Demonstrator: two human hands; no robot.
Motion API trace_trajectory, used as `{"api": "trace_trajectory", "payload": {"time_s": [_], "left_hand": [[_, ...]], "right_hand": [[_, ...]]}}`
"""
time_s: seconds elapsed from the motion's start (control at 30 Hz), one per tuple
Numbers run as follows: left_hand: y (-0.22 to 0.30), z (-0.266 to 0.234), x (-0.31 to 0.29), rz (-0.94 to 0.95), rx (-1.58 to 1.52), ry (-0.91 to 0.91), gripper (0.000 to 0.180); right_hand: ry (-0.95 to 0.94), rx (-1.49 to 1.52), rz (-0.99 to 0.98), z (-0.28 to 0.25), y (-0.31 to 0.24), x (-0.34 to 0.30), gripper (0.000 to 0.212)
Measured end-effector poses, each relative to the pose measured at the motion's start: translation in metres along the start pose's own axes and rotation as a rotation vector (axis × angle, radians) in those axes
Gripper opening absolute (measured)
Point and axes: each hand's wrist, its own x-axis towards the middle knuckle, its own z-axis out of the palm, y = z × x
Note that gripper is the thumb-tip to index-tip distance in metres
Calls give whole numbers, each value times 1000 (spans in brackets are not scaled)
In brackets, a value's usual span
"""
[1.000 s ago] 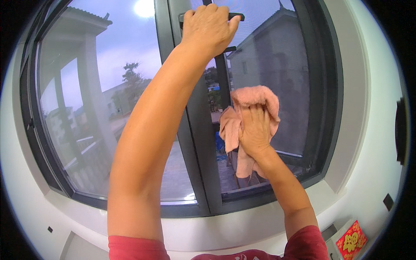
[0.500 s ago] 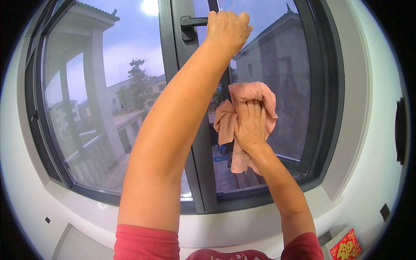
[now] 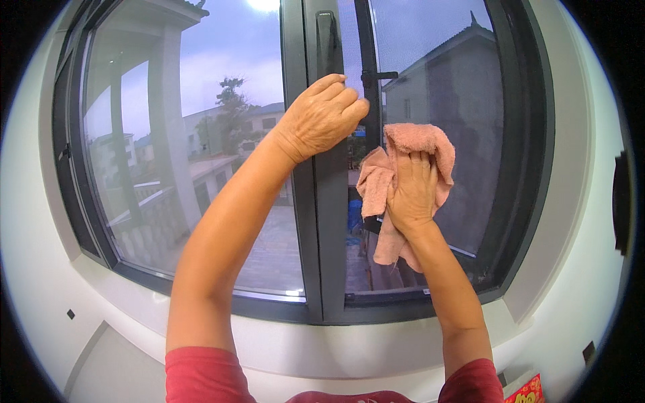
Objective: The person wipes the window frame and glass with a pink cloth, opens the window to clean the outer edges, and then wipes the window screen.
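My left hand [image 3: 324,115] is curled at the lower end of the dark window handle [image 3: 326,39], which points downward along the middle frame. The fingers are closed and hide the handle's tip. My right hand [image 3: 413,191] holds a pink terry cloth [image 3: 421,136] against the right-hand pane [image 3: 463,181]. The cloth's upper fold covers my fingertips, and its loose ends hang beside and below the palm.
A large glass pane [image 3: 181,141] fills the left side in a dark grey frame [image 3: 311,221]. White sill [image 3: 376,349] runs below. A second dark handle-like part [image 3: 386,75] shows behind the right pane. A red decorated paper [image 3: 527,393] is at lower right.
The window handle has turned from sideways to pointing down, and my left hand has come down with it. The view has shifted slightly; my right hand still holds the cloth at the right pane.
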Motion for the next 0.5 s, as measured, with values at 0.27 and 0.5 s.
{"api": "trace_trajectory", "payload": {"time_s": [0.27,0.5], "left_hand": [[66,15,-50,-536,-13,116,61],[67,20,-54,-559,48,79,66]], "right_hand": [[20,37,-34,3,3,23,61],[129,68,-192,17,11,157,49]]}}
